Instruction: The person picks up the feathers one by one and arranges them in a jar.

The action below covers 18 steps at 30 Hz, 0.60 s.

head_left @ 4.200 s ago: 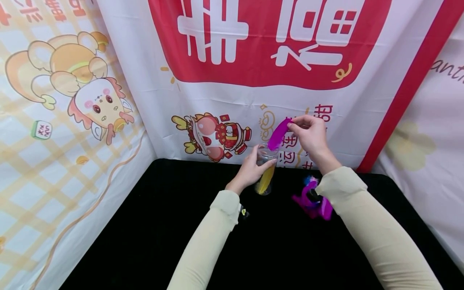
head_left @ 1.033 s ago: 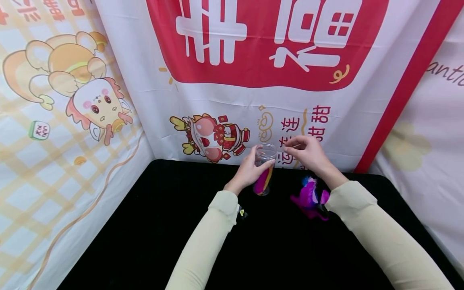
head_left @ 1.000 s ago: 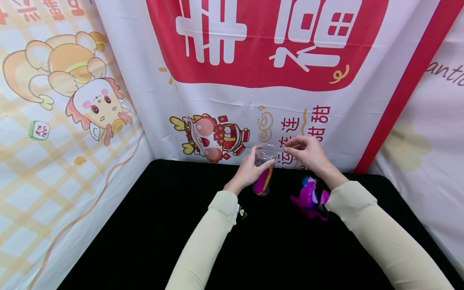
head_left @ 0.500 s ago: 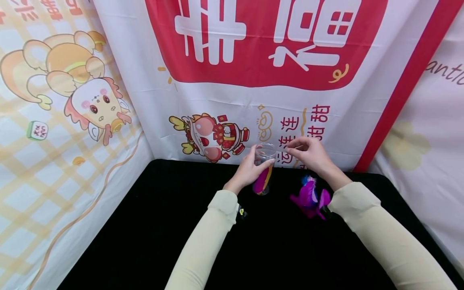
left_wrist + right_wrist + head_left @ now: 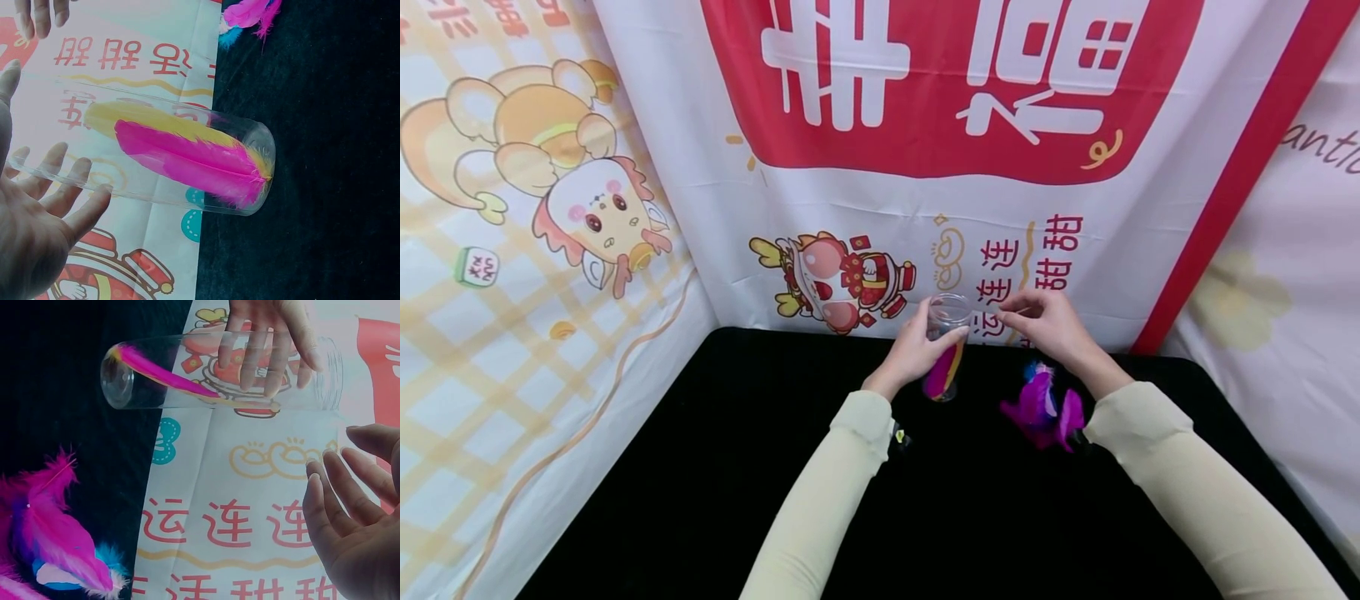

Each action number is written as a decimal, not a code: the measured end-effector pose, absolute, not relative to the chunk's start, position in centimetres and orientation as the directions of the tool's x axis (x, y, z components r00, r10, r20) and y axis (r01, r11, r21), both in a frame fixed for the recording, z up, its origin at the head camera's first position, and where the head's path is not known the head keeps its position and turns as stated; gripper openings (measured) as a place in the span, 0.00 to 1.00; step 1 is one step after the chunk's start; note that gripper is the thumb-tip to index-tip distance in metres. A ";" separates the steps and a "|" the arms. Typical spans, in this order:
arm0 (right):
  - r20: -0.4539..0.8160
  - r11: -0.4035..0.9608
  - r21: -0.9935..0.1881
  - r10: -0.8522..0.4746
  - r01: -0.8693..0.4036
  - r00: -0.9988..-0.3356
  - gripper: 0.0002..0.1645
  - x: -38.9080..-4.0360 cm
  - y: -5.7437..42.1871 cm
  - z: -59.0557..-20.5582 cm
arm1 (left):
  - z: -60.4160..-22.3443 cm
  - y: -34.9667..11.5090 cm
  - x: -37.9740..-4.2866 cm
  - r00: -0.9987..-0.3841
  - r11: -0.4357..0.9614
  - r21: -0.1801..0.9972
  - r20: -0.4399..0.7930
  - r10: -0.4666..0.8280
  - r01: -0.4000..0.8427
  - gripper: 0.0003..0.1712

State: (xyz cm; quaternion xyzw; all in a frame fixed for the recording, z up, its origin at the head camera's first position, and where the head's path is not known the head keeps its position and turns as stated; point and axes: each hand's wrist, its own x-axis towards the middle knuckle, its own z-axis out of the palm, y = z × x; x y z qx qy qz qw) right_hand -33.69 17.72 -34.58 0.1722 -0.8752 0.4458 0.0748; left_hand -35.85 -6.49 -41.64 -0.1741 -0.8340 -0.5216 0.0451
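Note:
My left hand [image 5: 913, 350] grips a clear glass jar [image 5: 951, 329] near its open mouth, fingers behind it and thumb across the front. Inside, a magenta feather [image 5: 187, 159] and a yellow feather [image 5: 150, 119] lean together, their lower ends at the jar's base. To the right of the rim is my right hand [image 5: 1048, 321], apart from the glass. Its fingers are loosely bent, the thumb separate from them in the right wrist view, with nothing visible between. Below that hand a pile of magenta and blue feathers [image 5: 1037, 408] lies on the black cloth.
A black cloth [image 5: 760, 467] covers the table. Behind it hangs a white and red printed banner [image 5: 940, 196], close beyond the jar. A checked printed sheet [image 5: 475, 333] borders the left side. A small dark object with a yellow mark [image 5: 900, 436] shows beside the left cuff.
Earlier my right hand held the magenta feather over the jar's mouth; now that feather is inside with the yellow one. Over the last second the right hand has drifted slightly right and down.

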 end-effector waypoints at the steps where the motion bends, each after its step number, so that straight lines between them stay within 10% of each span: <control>1: 0.284 0.540 -0.757 -0.237 -0.369 -0.929 0.15 -33.7 17.8 -34.6 | -41.6 -6.5 -35.9 -0.936 0.395 0.855 0.256 0.243 0.337 0.46; 18: 0.247 0.539 -0.771 -0.237 -0.339 -0.939 0.14 -33.1 18.9 -35.3 | -41.6 -6.6 -35.6 -0.934 0.392 0.855 0.261 0.243 0.341 0.46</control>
